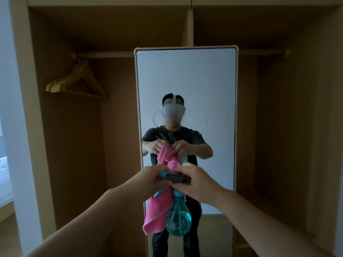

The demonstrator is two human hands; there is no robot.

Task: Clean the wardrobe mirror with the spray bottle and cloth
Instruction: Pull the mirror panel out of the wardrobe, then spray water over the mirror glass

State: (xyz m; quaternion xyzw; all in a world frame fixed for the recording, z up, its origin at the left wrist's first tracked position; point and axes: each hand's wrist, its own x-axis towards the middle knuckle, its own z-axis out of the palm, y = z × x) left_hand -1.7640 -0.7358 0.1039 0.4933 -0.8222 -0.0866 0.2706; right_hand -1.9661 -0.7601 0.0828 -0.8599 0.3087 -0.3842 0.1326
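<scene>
1 spray bottle (pixel 178 219), cloth (pixel 156 214) gripped betw. left hand (pixel 156 175), right hand (pixel 196 182).

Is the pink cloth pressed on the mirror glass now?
No, the cloth hangs in the air beside the bottle, held up short of the mirror.

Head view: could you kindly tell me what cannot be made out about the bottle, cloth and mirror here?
Trigger and nozzle of the spray bottle: head view, largely covered by the left hand and right hand.
Top edge of the pink cloth: head view, tucked under the left hand.
Liquid level in the bottle: head view, too dim to tell.
Foot of the mirror: head view, cut off by the bottom edge.
Smears on the glass: too dim.
</scene>
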